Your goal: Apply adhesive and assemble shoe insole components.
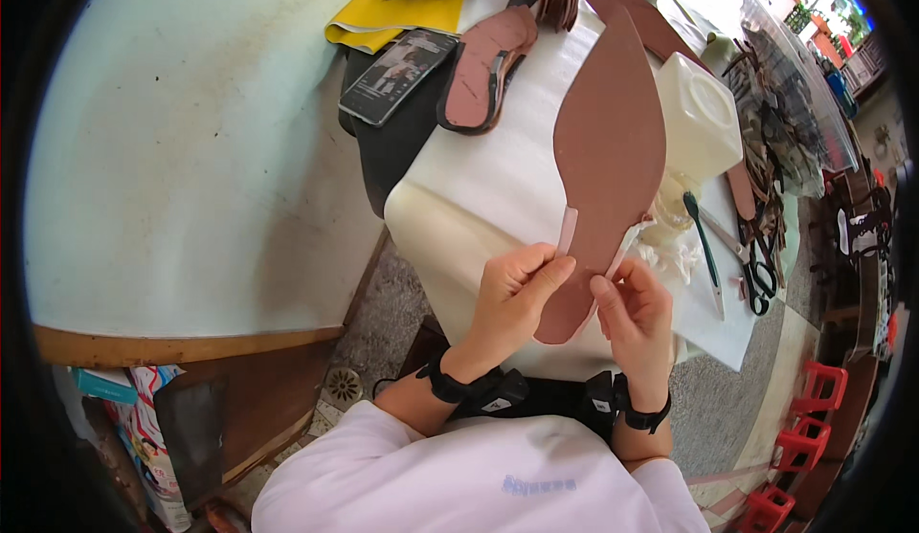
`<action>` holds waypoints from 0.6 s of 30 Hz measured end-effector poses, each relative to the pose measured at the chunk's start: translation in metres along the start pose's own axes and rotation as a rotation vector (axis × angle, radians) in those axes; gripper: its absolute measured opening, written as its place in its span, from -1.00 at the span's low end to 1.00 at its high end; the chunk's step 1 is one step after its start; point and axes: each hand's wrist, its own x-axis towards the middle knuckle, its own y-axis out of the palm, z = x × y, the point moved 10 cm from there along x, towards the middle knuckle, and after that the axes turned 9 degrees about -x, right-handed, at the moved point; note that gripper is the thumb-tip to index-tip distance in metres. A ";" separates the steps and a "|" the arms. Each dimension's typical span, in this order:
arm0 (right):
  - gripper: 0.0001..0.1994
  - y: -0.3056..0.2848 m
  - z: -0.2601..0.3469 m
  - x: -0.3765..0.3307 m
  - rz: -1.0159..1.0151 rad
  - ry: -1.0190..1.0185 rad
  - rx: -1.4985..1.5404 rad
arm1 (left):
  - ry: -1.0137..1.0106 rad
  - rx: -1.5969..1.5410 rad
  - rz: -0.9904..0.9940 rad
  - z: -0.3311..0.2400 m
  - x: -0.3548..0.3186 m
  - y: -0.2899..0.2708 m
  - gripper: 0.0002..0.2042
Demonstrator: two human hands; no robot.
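Observation:
A long brown sole-shaped leather piece lies on a white foam-covered work surface, its narrow heel end toward me. My left hand grips the heel end's left edge, where a pale pink strip sticks up. My right hand pinches the right edge, by a thin whitish strip that runs along it. Both wrists wear black straps.
A phone and a brown insole pair lie at the back left, near yellow sheets. A white plastic container, a green-handled tool and black scissors sit to the right. A pale green table stands left; red stools lower right.

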 end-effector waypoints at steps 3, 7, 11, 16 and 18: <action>-0.98 0.003 0.004 0.002 -0.006 0.016 0.000 | -0.027 0.053 0.011 -0.002 0.000 -0.003 -0.78; -0.94 0.005 0.009 0.014 -0.048 0.019 0.160 | -0.130 0.018 0.063 -0.010 0.002 -0.003 -0.77; -0.91 0.013 0.013 0.028 -0.018 0.042 0.212 | -0.036 0.174 0.044 -0.014 0.006 -0.019 -0.74; -0.91 0.016 0.014 0.035 -0.032 0.068 0.212 | -0.081 0.146 0.044 -0.022 0.017 -0.022 -0.74; -0.91 0.016 0.015 0.040 -0.020 0.060 0.336 | -0.096 0.099 0.132 -0.022 0.017 -0.014 -0.74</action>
